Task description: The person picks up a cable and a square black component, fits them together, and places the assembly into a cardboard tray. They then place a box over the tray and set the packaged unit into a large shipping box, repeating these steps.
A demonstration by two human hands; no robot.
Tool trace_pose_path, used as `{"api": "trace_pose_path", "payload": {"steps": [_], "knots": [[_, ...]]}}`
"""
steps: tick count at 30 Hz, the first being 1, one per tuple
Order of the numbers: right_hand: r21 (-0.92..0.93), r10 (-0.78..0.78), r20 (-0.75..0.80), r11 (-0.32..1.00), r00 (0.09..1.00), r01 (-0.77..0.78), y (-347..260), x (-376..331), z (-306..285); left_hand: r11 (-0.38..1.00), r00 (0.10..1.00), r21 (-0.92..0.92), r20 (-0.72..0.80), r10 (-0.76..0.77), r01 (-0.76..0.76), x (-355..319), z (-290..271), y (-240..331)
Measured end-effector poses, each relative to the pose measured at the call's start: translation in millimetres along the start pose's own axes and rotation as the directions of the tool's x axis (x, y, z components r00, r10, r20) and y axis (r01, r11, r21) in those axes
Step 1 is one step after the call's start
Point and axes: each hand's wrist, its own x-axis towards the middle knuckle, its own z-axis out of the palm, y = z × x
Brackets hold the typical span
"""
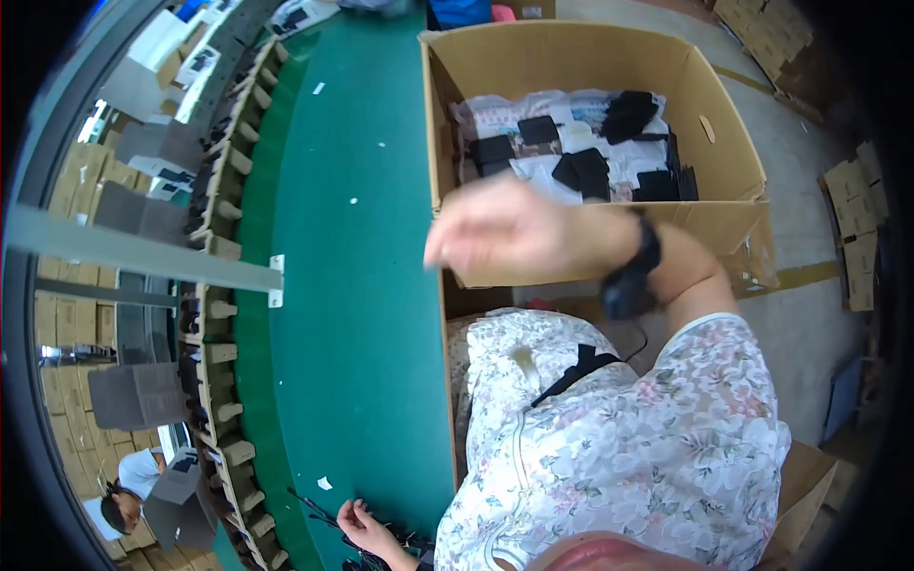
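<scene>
At the lower left, my left hand [369, 533] lies beside a bundle of black cables [411, 544], its fingers curled. One thin cable [312, 504] runs up to the fingertips; whatever they grip is hidden. My right hand [500, 224], blurred by motion, passes over the near wall of a large cardboard box [590, 48] and the edge of a green workbench [357, 285]. Its fingers look bent, but the smear hides whether they hold anything. A black band [628, 281] circles the right wrist. Inside the box, flat black items [583, 173] lie on printed plastic bags [495, 112].
A metal bar [143, 252] crosses above the bench's left side. Beyond the bench runs a rack of slotted holders [221, 352]. Another person [129, 495] is at the far lower left. Stacked cartons [857, 224] stand on the right. Small white scraps [325, 482] dot the bench.
</scene>
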Motion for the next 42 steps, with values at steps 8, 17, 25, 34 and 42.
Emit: {"api": "trace_pose_path", "payload": {"steps": [8,17,25,34,42], "knots": [[-0.293,0.379,-0.477,0.782,0.793,-0.549,91,-21,-247,0.947,0.95,0.203,0.24,0.199,-0.25,60,101,121],[-0.833,0.72,-0.53,-0.344,0.448,-0.433,206,-163,-326,0.759,0.679,0.145,0.573,0.459,-0.635,100,207,196],[-0.694,0.703,-0.684,-0.547,0.194,-0.468,257,-233,-310,0.73,0.723,0.245,0.516,0.46,-0.639,99,244,203],[-0.687,0.693,-0.694,-0.553,0.197,-0.472,284,-245,-338,0.71,0.748,0.309,0.479,0.459,-0.633,95,249,197],[-0.794,0.805,-0.559,-0.451,0.199,-0.408,272,-258,-316,0.706,0.75,0.31,0.462,0.473,-0.636,92,248,191]]}}
